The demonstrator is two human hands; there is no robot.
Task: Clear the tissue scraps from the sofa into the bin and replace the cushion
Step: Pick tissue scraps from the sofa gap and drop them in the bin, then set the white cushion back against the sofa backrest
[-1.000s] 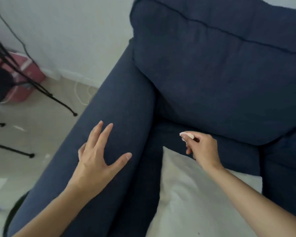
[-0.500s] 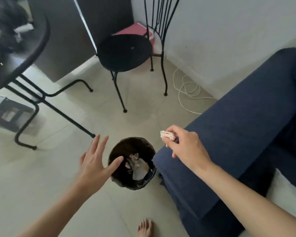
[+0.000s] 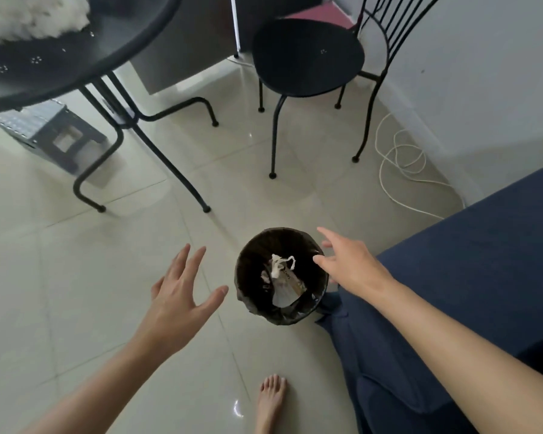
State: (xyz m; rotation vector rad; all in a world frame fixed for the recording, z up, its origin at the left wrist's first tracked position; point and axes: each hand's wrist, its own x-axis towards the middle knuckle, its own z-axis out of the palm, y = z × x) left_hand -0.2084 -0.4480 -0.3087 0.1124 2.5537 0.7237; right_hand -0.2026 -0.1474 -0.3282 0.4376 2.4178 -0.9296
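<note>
A small black-lined bin stands on the tiled floor against the corner of the navy sofa. A white tissue scrap lies inside it on top of other paper waste. My right hand hovers over the bin's right rim, fingers spread, holding nothing. Left of the bin my left hand is open above the floor with its fingers apart. The white cushion is out of view.
A black metal chair stands beyond the bin, a round black table at the upper left. A white cable coils on the floor by the wall. My bare foot is just in front of the bin.
My view swung from the sofa seat to the bin. My right hand carried the pinched tissue scrap over the bin and let it go; it now lies inside. Both hands moved slightly forward.
</note>
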